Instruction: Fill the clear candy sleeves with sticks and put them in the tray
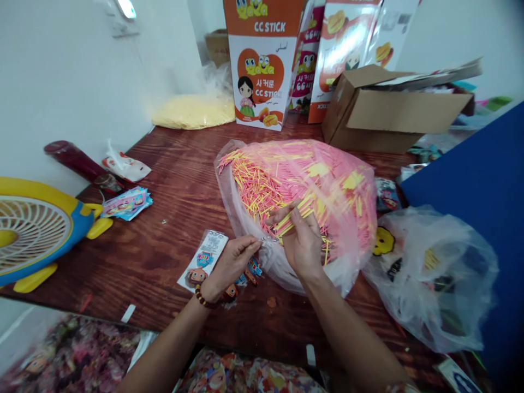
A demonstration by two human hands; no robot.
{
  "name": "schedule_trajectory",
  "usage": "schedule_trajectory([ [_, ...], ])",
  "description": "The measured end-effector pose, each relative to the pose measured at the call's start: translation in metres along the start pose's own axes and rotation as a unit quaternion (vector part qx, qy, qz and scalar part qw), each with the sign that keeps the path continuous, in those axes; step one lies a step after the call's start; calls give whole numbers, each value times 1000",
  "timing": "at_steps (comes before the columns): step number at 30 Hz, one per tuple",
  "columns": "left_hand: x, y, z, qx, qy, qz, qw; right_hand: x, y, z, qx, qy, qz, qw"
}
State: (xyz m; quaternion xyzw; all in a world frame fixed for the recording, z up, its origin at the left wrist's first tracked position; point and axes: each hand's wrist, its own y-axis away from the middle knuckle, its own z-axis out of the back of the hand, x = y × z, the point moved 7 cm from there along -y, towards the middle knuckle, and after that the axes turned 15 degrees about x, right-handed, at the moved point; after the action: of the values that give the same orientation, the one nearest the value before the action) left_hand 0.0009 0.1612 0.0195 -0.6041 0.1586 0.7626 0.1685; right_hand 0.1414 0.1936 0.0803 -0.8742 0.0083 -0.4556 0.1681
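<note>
A large clear plastic bag (233,188) lies open on the wooden table, full of thin pink and yellow sticks (257,188). My right hand (301,237) is at the bag's opening, its fingers curled round a few yellow and pink sticks. Just left of it, my left hand (235,259), with a beaded bracelet at the wrist, pinches the edge of a small clear packet (268,245). A flat printed packet (204,259) lies to the left of my left hand. Small figure-printed packets (251,270) lie partly hidden beneath that hand.
A yellow and blue fan (36,229) stands at the left, near a stack of printed packets (129,203). CC STICK boxes (262,71) and an open carton (380,114) stand behind. Another plastic bag (434,278) and a blue panel (470,180) are at the right.
</note>
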Motion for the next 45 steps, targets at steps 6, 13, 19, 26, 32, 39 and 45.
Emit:
schedule_trajectory([
  [6, 0, -2, -2, 5, 42, -6, 999, -12, 3, 1, 4, 31, -17, 999],
  [13, 5, -6, -2, -3, 85, -5, 996, -23, 12, 7, 43, 98, -67, 992],
  [19, -1, -13, -1, -1, 134, -8, 991, -18, 10, 6, 134, 183, -143, 963],
  [26, 1, -18, 1, -42, 166, -4, 985, -2, 6, 1, 235, 394, -116, 881],
  [32, -2, -20, 6, -60, 178, -34, 982, 7, 6, 14, 268, 443, -121, 847],
  [39, -21, -6, 24, -93, 97, -81, 988, 13, 7, 10, 239, 473, -103, 842],
  [45, -52, 13, 42, -127, -16, -105, 986, 15, -1, -8, 239, 451, -101, 854],
])
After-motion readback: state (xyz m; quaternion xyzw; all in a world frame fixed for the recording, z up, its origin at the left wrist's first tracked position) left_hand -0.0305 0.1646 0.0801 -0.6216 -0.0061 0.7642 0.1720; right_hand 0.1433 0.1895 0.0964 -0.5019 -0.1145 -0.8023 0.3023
